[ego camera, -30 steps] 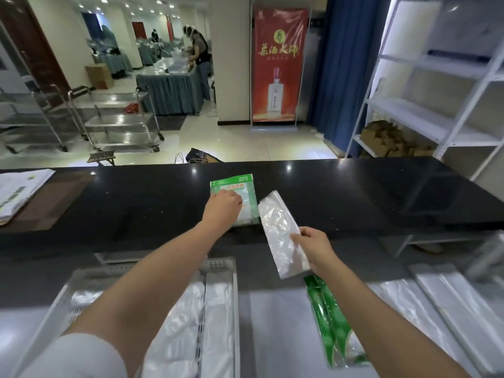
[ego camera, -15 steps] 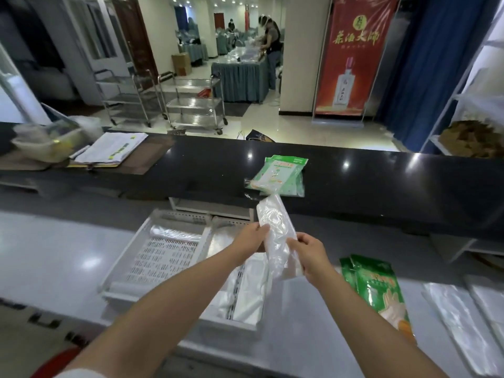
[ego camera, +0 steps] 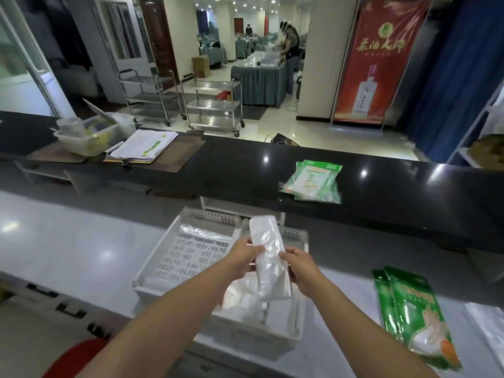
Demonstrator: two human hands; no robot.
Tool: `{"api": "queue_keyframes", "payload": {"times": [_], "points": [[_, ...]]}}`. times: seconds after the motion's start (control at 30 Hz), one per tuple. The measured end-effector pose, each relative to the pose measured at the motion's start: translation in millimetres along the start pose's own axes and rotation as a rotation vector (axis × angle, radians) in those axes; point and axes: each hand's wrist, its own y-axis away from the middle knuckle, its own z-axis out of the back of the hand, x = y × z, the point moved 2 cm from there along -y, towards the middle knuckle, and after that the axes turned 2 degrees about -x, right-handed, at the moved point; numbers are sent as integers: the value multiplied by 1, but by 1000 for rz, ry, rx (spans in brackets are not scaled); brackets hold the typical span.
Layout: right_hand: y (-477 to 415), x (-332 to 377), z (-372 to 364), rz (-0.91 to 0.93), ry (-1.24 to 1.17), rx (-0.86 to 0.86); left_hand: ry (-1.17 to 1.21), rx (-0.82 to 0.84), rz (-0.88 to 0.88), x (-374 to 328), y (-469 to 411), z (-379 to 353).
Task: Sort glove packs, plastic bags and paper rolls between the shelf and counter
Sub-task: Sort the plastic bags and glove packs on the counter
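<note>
A: What are the hands doing?

B: Both hold one pack of clear plastic bags (ego camera: 268,263). The left hand (ego camera: 243,257) pinches its left edge. The right hand (ego camera: 299,264) grips its right edge. Fingers curl onto it on both sides.

A: Where is the pack?

B: Up in the air, standing almost on end, just above the white tray (ego camera: 212,214). It does not touch the tray.

A: What is in the tray?

B: More clear bags (ego camera: 240,298) lie in the near right part. The left part shows mostly bare holes.

A: So what step is this?

B: The bag-sorting step, I think. The pack looks ready to join the other bags.

A: What comes next?

B: My guess is to tip it flat, lower it onto that pile, then let go with both hands.

A: And the green things?

B: Glove packs (ego camera: 313,181) sit on the black counter (ego camera: 218,165) behind the tray. More green packs (ego camera: 411,309) lie on the white top (ego camera: 68,241), off to the right. They may need sorting too.
</note>
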Motion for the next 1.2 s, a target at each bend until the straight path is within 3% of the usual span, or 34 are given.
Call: {"api": "queue_keyframes", "payload": {"times": [0.2, 0.47, 0.53, 0.63, 0.7, 0.73, 0.87, 1.03, 1.2], "points": [[-34, 0, -79, -45, 64, 80, -6, -27, 29, -17, -48, 80], [-80, 11, -190, -30, 269, -29, -306, 104, 111, -34, -115, 192], [-87, 14, -203, -17, 357, -78, -526, 27, -5, -41, -124, 215], [-101, 19, -215, 49, 596, -118, -996, -142, -490, -61, -130, 238], [-109, 25, -222, 117, 848, -109, -1215, -53, -798, -73, -134, 245], [-111, 29, -227, 156, 959, -99, -1307, 31, -869, -77, -136, 246], [-121, 39, -246, 321, 1253, -104, -1597, 219, -947, -81, -155, 246], [-135, 39, -257, 452, 1460, -138, -1637, 147, -865, -78, -173, 256], [-149, 26, -264, 608, 1497, -149, -1603, 72, -909, -67, -182, 262]]}}
